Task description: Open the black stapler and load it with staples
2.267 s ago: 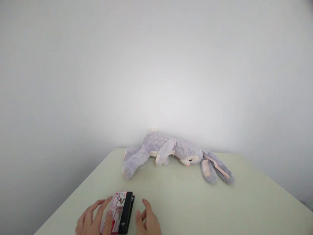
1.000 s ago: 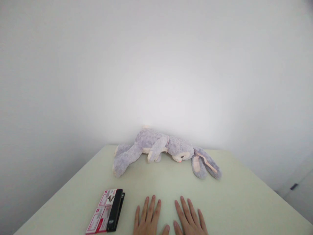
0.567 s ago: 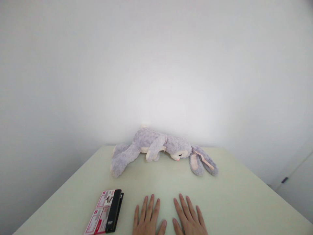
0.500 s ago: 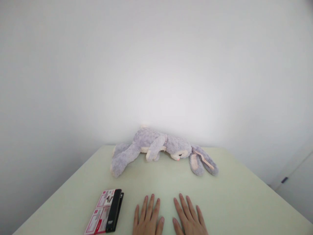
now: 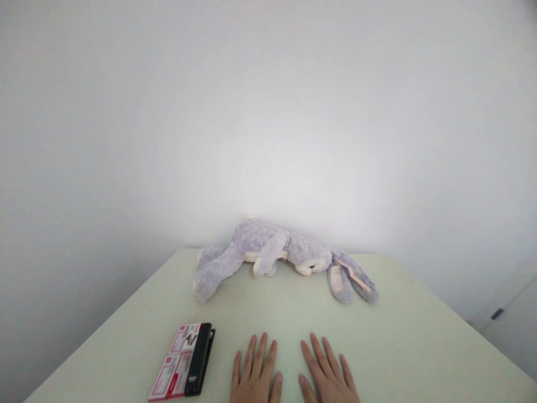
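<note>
My left hand [image 5: 255, 372] lies flat, palm down, on the pale green table [image 5: 403, 336], fingers spread and holding nothing. Beside it, my right hand [image 5: 329, 372] rests the same way, with a gap between the two thumbs. Left of my left hand, and apart from it, is a black stapler [image 5: 198, 358] along the right side of a pink and white printed package [image 5: 174, 364]. Whether the stapler is fixed to the package I cannot tell. Beyond both hands a grey plush rabbit [image 5: 260, 238] lies on its side, ears to the right.
A plain white wall [image 5: 268, 112] rises behind the table, close to the rabbit's back. At the far right, below table height, a white panel with a small dark handle [image 5: 497, 314] shows.
The whole view has shifted slightly, so everything appears a little further right. Both hands stay flat on the table, and the rabbit and stapler have not moved on it.
</note>
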Available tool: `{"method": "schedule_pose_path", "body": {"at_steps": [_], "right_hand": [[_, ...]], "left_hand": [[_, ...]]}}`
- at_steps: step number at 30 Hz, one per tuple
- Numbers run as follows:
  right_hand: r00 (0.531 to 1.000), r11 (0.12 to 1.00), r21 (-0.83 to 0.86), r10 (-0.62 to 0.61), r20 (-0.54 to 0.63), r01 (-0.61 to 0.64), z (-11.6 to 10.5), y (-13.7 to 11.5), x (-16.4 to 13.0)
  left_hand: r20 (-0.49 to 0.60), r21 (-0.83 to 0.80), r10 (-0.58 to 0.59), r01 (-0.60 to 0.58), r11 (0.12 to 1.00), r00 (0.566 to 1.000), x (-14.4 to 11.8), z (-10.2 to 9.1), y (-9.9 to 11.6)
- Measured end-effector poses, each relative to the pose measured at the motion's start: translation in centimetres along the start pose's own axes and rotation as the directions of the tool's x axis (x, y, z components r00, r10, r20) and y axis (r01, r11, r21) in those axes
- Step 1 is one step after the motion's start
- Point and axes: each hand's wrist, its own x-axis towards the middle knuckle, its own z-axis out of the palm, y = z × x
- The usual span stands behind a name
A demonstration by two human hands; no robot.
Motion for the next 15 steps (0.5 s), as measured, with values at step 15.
{"method": "schedule_pose_path", "body": {"at_steps": [15], "right_hand": [[1.000, 1.000, 0.030, 0.000, -0.031, 0.001, 0.94, 0.38, 0.05]], "left_hand": [[-0.020, 0.014, 0.015, -0.015, 1.000, 1.000, 0.03, 0.41, -0.22]]}}
